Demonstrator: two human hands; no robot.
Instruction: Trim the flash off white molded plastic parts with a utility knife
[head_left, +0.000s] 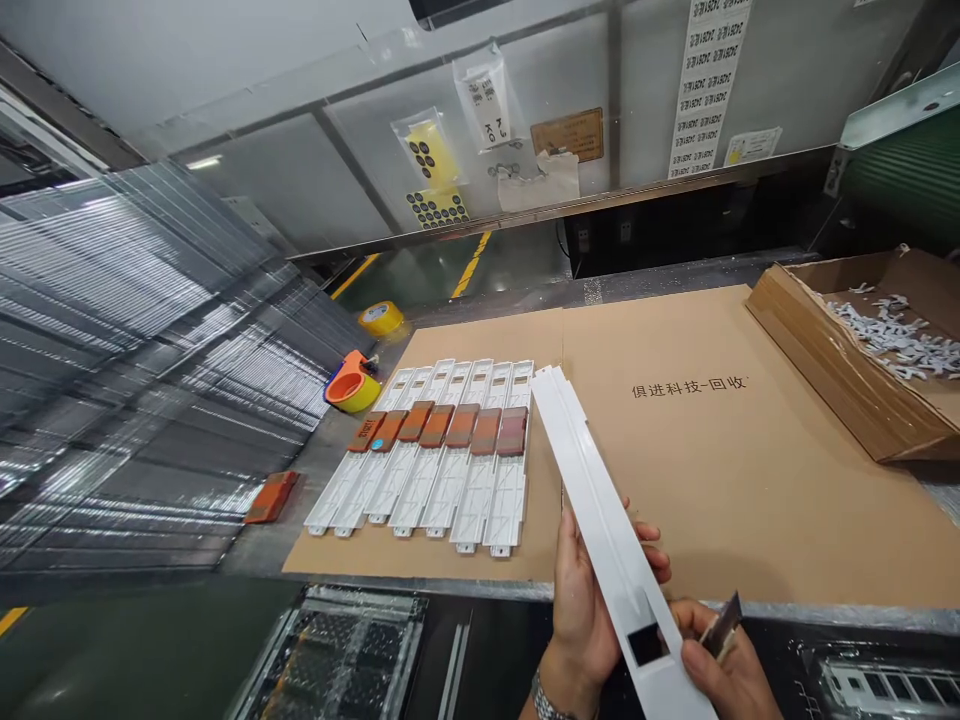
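A worker's left hand (581, 600) wraps a long white plastic strip (600, 530), angled above the cardboard sheet (720, 450); the right hand (724, 665) pinches a small dark piece (721, 625) beside the strip's window, seemingly for fitting.

Person's own body, as seen from the head camera: two bare hands and part of one wrist only, at the lower edge of view below the cardboard sheet (720, 450). Left hand (581, 600): ungloved, no rings visible; a metal link watch band (546, 703), silver-toned, on the wrist. Right hand (724, 670): ungloved, fingers bare, short nails; wrist out of frame. No sleeves in view.
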